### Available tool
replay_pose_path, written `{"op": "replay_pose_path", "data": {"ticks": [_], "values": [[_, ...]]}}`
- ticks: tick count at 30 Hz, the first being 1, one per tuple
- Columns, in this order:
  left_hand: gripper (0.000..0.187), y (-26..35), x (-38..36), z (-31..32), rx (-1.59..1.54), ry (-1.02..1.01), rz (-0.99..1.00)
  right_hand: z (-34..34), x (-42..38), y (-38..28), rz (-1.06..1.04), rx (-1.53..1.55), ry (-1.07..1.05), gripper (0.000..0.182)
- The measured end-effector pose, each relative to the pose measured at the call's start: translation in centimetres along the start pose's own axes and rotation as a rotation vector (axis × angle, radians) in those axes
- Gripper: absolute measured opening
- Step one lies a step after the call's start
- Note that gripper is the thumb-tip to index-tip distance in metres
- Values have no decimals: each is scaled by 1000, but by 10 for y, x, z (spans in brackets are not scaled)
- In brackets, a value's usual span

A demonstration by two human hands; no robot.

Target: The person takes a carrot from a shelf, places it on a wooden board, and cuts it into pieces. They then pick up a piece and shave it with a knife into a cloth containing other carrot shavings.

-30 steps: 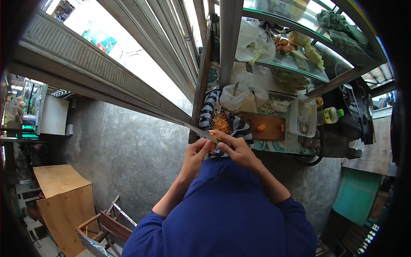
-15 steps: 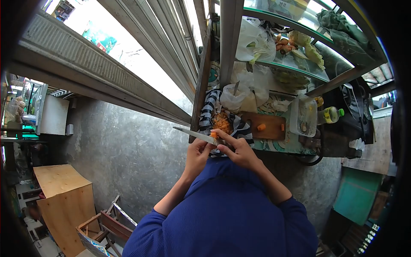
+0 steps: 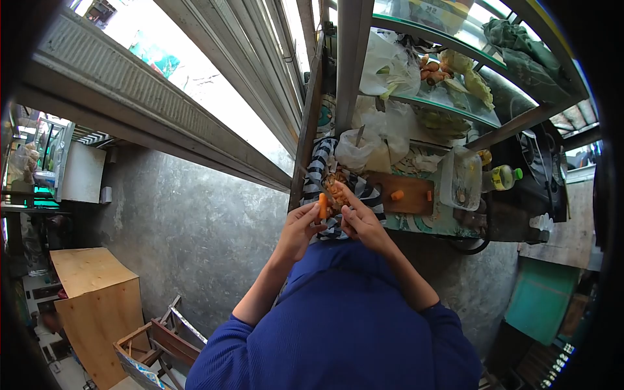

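Note:
An orange carrot piece stands upright between the fingers of my left hand. Just to its right, my right hand grips a knife, whose blade points up and left and looks thin from this angle. Beyond both hands lies a heap of orange shavings on a black-and-white striped cloth. On a brown cutting board to the right rest a carrot chunk and a smaller orange piece.
A clear plastic tub and a bottle with a green cap stand right of the board. Plastic bags lie behind it, under glass shelves holding vegetables. A wooden chair is at lower left.
The knife has swung from lying across the carrot, pointing left, to a steeper angle beside it. More of the carrot shows, and my hands are slightly farther apart.

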State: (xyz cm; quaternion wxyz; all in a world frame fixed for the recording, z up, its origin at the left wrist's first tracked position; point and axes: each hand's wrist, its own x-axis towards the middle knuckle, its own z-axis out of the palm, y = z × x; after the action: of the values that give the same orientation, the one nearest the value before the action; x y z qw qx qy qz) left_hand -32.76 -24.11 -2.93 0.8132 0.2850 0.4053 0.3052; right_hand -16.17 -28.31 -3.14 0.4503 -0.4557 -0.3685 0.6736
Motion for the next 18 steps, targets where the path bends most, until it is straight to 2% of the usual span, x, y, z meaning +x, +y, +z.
{"op": "replay_pose_path", "data": {"ticks": [2,5,9,11,13,18], "values": [[22,-6,5,-13,-76,-43,-40,2,-3,-2,-36,-177,42,53],[22,-5,4,-14,-189,-59,-107,0,-3,1,-97,-242,11,50],[23,-8,4,-17,-150,-46,-113,-2,-3,3,-45,-168,43,46],[24,-8,5,-16,-140,-67,-111,-1,-3,0,-35,-174,183,34],[25,-9,5,-15,-130,-89,-110,-5,0,11,-39,-211,231,29],[23,-17,7,-20,62,-79,-30,-9,2,16,33,-272,297,41]]}}
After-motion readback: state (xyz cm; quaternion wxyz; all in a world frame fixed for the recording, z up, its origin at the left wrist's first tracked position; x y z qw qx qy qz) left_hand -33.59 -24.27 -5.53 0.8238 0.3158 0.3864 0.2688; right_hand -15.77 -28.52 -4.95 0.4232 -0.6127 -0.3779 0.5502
